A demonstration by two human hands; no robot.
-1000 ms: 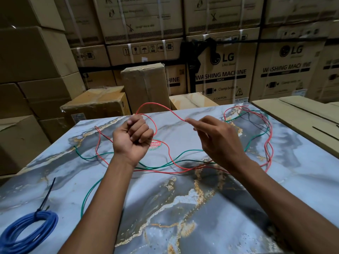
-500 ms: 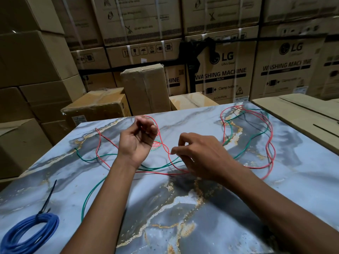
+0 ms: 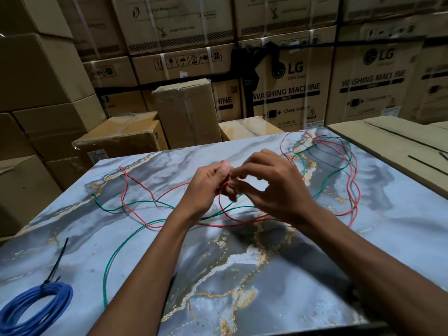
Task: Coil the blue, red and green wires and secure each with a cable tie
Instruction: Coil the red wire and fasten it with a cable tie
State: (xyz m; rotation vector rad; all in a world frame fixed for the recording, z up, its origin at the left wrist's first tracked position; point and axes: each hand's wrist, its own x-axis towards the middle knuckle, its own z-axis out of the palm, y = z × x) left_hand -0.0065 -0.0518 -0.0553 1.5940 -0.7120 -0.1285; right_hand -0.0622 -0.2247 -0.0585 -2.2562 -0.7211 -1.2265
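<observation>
Nearest, at the bench's (image 3: pixel 242 275) left corner, the blue wire (image 3: pixel 34 304) lies coiled, a black cable tie (image 3: pixel 57 260) cinched on it. Mid-bench, the left hand (image 3: pixel 208 184) and right hand (image 3: pixel 271 187) meet, fingers curled, pinching the red wire (image 3: pixel 135 209). The green wire (image 3: pixel 116 253) sprawls loose beneath. Beyond, both wires tangle at the far right; cardboard boxes (image 3: pixel 291 93) stand behind.

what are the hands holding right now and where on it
Both the left hand and right hand pinch the thin red wire at a small loop between them, above the marble-patterned table.
</observation>
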